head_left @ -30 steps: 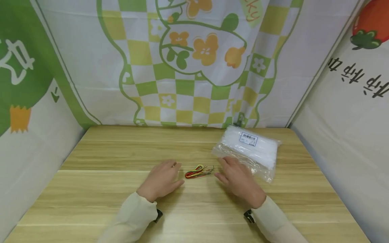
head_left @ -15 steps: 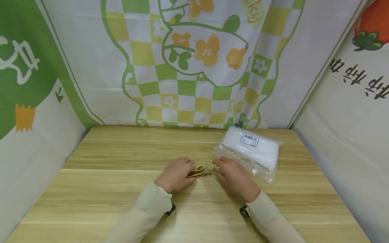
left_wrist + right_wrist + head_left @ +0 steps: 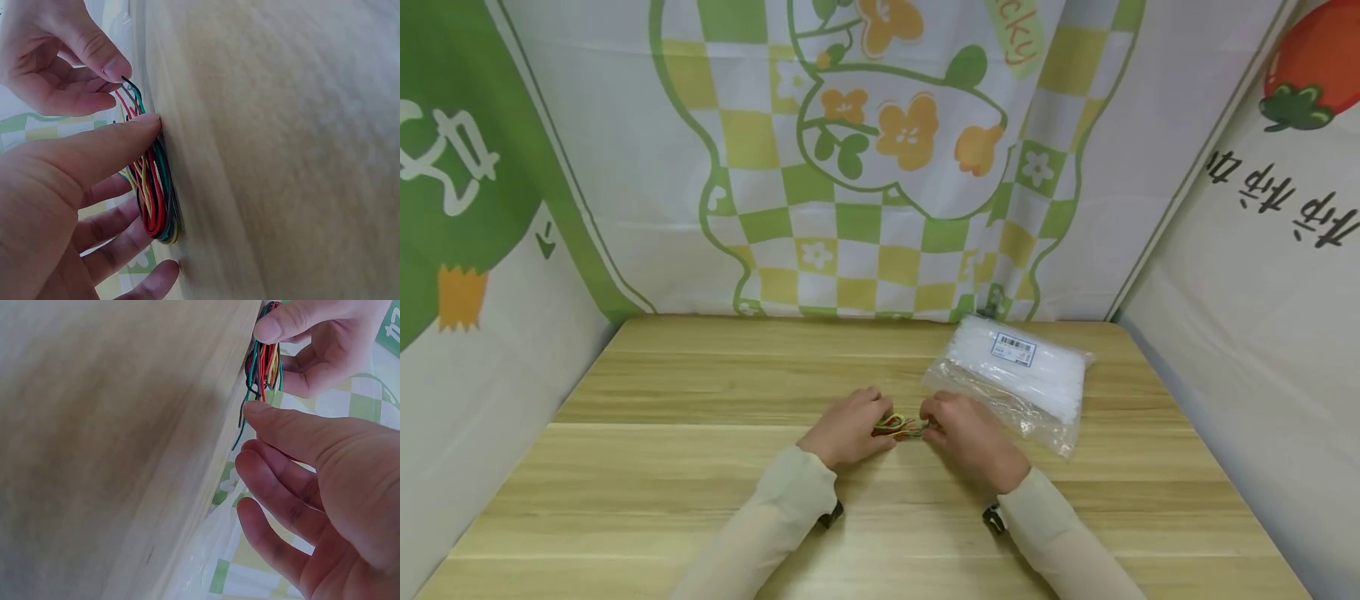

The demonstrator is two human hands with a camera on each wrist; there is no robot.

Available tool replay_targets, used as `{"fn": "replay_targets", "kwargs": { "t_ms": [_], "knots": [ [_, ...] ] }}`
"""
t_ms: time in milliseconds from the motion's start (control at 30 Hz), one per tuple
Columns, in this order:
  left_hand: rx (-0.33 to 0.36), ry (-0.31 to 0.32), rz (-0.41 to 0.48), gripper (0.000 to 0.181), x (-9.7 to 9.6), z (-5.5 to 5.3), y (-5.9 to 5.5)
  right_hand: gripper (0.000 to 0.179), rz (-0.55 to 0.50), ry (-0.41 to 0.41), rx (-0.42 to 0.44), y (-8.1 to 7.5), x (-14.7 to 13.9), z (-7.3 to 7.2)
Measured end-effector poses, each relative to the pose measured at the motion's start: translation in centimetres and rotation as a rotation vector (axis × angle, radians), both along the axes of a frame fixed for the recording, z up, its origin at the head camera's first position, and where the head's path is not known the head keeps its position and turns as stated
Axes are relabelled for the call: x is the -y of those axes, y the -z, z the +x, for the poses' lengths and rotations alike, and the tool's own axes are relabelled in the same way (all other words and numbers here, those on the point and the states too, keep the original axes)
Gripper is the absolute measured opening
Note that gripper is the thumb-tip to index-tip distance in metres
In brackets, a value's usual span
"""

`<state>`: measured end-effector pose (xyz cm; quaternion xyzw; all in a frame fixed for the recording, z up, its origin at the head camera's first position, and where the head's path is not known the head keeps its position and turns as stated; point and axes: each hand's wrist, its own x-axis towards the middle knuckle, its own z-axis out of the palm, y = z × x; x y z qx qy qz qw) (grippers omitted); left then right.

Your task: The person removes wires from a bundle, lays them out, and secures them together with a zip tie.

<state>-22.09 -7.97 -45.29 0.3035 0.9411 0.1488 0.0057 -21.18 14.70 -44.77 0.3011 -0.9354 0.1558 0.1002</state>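
Observation:
A folded bundle of thin red, yellow, green and black wires [image 3: 893, 427] lies between both hands on the wooden table [image 3: 880, 517]. My left hand [image 3: 848, 425] holds the bundle near its looped end; in the left wrist view the thumb crosses over the wires [image 3: 156, 203] with fingers behind them. From the other side, my right hand [image 3: 973, 440] pinches at the loose wire ends with thumb and forefinger. Its remaining fingers are loosely bent in the right wrist view. Fingers partly cover the bundle in the head view.
A clear plastic bag [image 3: 1018, 371] of white strips, with a barcode label, lies at the back right, just beyond the right hand. A patterned cloth curtain [image 3: 857, 250] hangs behind the table's back edge, and printed cloth walls stand on both sides.
My left hand has moved right and taken hold of the wire bundle. The right hand has shifted slightly left, its fingers now closing on the wire ends. The bag stays in place.

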Motion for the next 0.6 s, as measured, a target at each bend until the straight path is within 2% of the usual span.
{"fn": "replay_targets", "kwargs": {
  "t_ms": [233,433,600],
  "knots": [
    [-0.037,0.021,0.007,0.025,-0.4,0.3,-0.3,0.012,0.013,-0.010,-0.044,-0.2,0.3,0.0],
    [-0.054,0.000,-0.001,0.024,-0.9,0.3,-0.6,0.017,0.003,-0.015,-0.083,-0.4,0.4,0.0],
    [-0.078,-0.006,-0.011,0.025,-1.0,0.5,-1.2,0.014,0.043,-0.031,-0.109,-0.7,0.4,-0.1]
  ]
}}
